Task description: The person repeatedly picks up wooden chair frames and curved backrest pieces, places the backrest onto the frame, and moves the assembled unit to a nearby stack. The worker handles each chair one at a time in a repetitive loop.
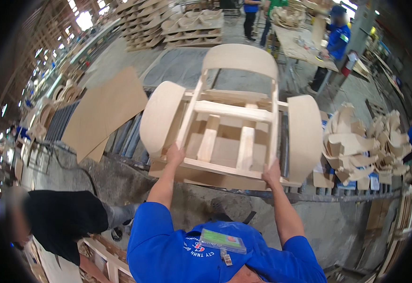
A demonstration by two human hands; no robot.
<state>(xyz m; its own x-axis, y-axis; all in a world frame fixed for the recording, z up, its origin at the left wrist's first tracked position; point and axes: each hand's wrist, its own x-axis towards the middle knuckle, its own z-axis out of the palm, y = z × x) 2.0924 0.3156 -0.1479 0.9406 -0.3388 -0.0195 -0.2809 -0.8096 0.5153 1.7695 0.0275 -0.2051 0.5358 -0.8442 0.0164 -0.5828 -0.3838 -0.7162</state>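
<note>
An unpainted wooden chair frame lies in front of me, with a curved top panel at its far end. A curved side panel flanks it on the left, and another side panel on the right. My left hand is closed round the near left corner of the frame, beside the left panel. At the near right, my right hand grips the frame next to the right panel; its fingertips are partly hidden. Flat cardboard shows beneath the frame.
The frame rests over a roller conveyor. Brown cardboard sheets lie on the left, and stacked curved wooden pieces on the right. A person in black bends close at my lower left. Another person in blue stands by a far table.
</note>
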